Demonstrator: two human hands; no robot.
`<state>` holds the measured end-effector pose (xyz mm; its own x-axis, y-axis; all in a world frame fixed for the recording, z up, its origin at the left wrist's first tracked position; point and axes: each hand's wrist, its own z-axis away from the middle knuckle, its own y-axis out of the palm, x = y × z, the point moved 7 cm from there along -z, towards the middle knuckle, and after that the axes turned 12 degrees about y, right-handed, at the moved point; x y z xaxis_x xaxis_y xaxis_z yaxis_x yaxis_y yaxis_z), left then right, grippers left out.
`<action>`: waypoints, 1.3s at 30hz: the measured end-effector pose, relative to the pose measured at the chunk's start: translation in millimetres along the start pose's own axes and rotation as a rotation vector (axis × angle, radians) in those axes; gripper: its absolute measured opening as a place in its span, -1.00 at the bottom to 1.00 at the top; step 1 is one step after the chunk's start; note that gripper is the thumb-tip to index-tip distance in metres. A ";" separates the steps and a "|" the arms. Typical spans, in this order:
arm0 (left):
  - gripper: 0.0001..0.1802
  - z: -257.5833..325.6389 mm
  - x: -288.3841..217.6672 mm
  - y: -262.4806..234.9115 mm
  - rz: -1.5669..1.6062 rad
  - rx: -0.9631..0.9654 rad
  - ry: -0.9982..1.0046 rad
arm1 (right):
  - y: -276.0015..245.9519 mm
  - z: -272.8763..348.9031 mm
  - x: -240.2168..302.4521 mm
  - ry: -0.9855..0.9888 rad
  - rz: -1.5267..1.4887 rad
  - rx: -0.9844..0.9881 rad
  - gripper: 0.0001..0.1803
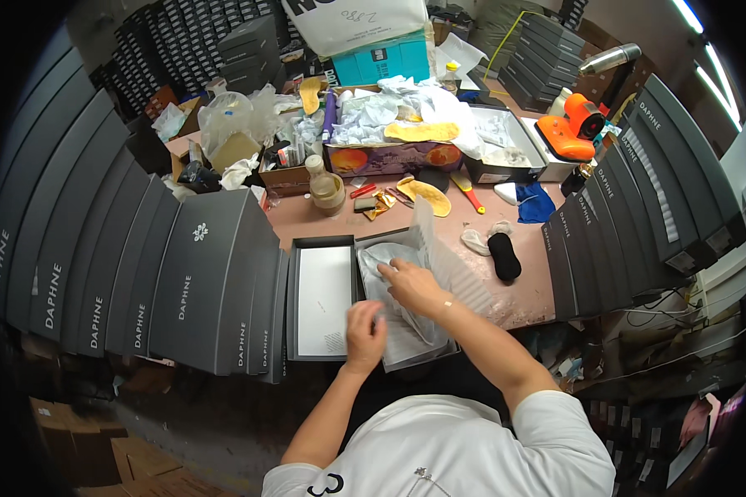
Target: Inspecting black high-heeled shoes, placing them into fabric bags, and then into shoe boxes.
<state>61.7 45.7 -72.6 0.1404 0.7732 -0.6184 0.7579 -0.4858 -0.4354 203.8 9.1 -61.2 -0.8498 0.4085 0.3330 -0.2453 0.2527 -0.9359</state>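
An open grey shoebox point(419, 362) lies at the table's front edge, lined with thin white tissue paper point(452, 265). Inside is a pale grey wrapped bundle point(375, 286); what it covers is hidden. My right hand point(417, 288) reaches over the box from the right, its bent fingers closed at the wrapping's upper part. At the box's left wall, my left hand point(363, 337) is curled, slightly smeared; anything between its fingertips is too small to make out. Beside it, left of the box, lies a grey box lid point(293, 306) with its white inside point(323, 290) facing up.
Stacked grey shoeboxes stand left point(211, 282) and right point(613, 224). A black rounded pad point(504, 257) lies right of the open box. Farther back are a glue jar point(327, 195), yellow insoles point(429, 197), a brush point(468, 193), a blue cloth point(536, 205) and an orange device point(568, 132).
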 end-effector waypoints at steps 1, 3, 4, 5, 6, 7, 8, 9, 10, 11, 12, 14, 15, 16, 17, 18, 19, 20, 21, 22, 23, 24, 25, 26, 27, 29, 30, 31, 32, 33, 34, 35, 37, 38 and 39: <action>-0.69 7.3 15.4 -17.8 -0.105 -0.044 -0.109 | -54.5 13.5 6.9 -0.044 -0.120 -0.170 -0.54; -0.74 36.3 56.3 -31.9 -0.173 0.095 -0.377 | -131.8 49.4 -28.0 0.085 -0.330 -0.450 -0.60; -0.76 49.0 69.0 -23.9 -0.171 0.293 -0.538 | -158.0 70.4 -65.8 0.254 -0.401 -0.575 -0.62; -0.77 51.1 66.9 -12.2 -0.195 0.437 -0.512 | -164.4 83.4 -112.3 0.412 -0.507 -0.601 -0.59; -0.76 53.6 64.5 -2.5 -0.224 0.580 -0.482 | -154.4 89.5 -154.8 0.568 -0.617 -0.626 -0.56; -0.74 58.7 61.8 4.1 -0.256 0.732 -0.448 | -122.1 83.7 -185.5 0.626 -0.604 -0.609 -0.51; -0.74 55.8 58.5 -4.1 -0.278 0.670 -0.406 | -94.8 77.5 -205.4 0.676 -0.601 -0.587 -0.46; -0.75 48.8 56.7 -14.3 -0.303 0.593 -0.367 | -81.7 60.8 -167.2 0.613 -0.554 -0.482 -0.37; -0.75 38.7 54.0 -23.5 -0.324 0.515 -0.321 | -65.1 47.0 -124.5 0.440 -0.498 -0.469 -0.36; -0.74 25.4 46.8 -38.4 -0.280 0.419 -0.287 | -44.2 44.3 -85.3 0.288 -0.441 -0.453 -0.35; -0.73 4.8 34.4 -57.0 -0.190 0.402 -0.468 | -14.2 43.6 -49.9 0.197 -0.191 -0.247 -0.34; -0.81 -16.9 13.4 -87.5 0.472 0.050 -0.590 | 18.6 50.0 -20.7 0.077 0.044 0.061 -0.30; -0.82 -35.8 -9.4 -95.2 0.639 -0.023 -0.561 | 24.8 49.0 -19.4 0.066 0.037 0.146 -0.27; -0.81 -49.7 -29.4 -96.8 0.811 -0.099 -0.535 | 30.7 48.4 -19.1 0.055 0.033 0.236 -0.24; -0.78 -53.8 -42.4 -93.4 0.897 -0.132 -0.533 | 16.7 46.6 -37.8 0.202 -0.483 0.196 -0.21; -0.75 -56.1 -52.8 -85.6 0.986 -0.169 -0.527 | 1.4 48.9 -65.2 0.344 -0.995 0.147 -0.19; -0.71 -58.1 -62.6 -69.1 1.131 -0.163 -0.525 | -22.3 54.5 -77.0 0.419 -1.202 0.100 -0.19; -0.73 -56.5 -70.1 -49.0 1.266 -0.148 -0.588 | -46.7 64.2 -83.5 0.494 -1.406 0.056 -0.19; -0.81 -34.2 -57.1 -20.3 1.460 -0.160 -0.721 | -64.2 73.3 -83.5 0.518 -1.404 0.090 -0.22; -0.87 -16.0 -47.1 11.7 1.681 -0.004 -0.571 | -73.4 79.6 -86.5 0.537 -1.401 0.124 -0.24; -0.64 -18.0 -52.3 15.6 0.983 0.221 -0.323 | -81.0 86.5 -108.3 0.479 -0.716 -0.136 -0.30; -0.39 -19.6 -57.8 18.9 0.253 0.372 -0.120 | -61.3 96.1 -131.0 0.487 -0.815 -0.144 -0.38; -0.28 -20.5 -60.8 13.6 0.097 0.347 -0.054 | -30.7 106.2 -142.4 0.578 -0.889 -0.029 -0.36; -0.18 -17.9 -62.9 8.1 -0.055 0.326 0.016 | -11.0 117.6 -149.6 0.675 -0.962 0.080 -0.35; -0.18 -13.2 -49.3 5.4 -0.016 0.276 -0.127 | -12.3 113.2 -135.6 0.704 -0.911 0.108 -0.39; -0.20 26.5 13.8 16.4 0.189 0.161 -0.407 | -6.0 92.0 -99.7 0.658 -0.826 0.108 -0.46; -0.26 17.5 13.5 8.5 0.280 0.099 -0.537 | -1.8 76.8 -93.9 0.596 -0.788 0.066 -0.48; -0.32 25.2 33.6 9.6 0.361 0.060 -0.539 | 7.5 63.5 -90.6 0.583 -0.788 0.071 -0.49; -0.34 27.9 42.7 6.5 0.343 0.001 -0.568 | 17.6 55.9 -92.0 0.589 -0.783 0.069 -0.49; -0.37 52.3 76.7 16.8 0.406 0.010 -0.636 | 30.5 51.7 -95.5 0.706 -0.920 0.142 -0.47; -0.45 45.7 64.2 20.2 0.557 -0.040 -0.685 | 45.4 58.4 -100.7 0.844 -1.060 0.199 -0.45; -0.48 46.8 55.4 18.5 0.607 0.001 -0.837 | 52.3 59.8 -98.6 0.813 -1.031 0.234 -0.44; -0.41 97.0 98.3 37.6 0.797 0.010 -0.980 | 48.6 61.8 -98.0 0.737 -1.130 0.197 -0.34; -0.39 87.2 84.3 38.9 0.839 0.009 -1.008 | 51.4 69.3 -91.2 0.682 -1.270 0.128 -0.26; -0.38 86.1 72.2 40.2 0.913 -0.016 -1.039 | 56.2 82.7 -82.9 0.651 -1.195 0.081 -0.19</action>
<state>47.4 47.0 -191.0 0.0564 -0.4728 -0.8794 0.6631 -0.6407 0.3870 221.8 -83.1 -150.8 0.2644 0.3203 0.9097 -0.7153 0.6978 -0.0378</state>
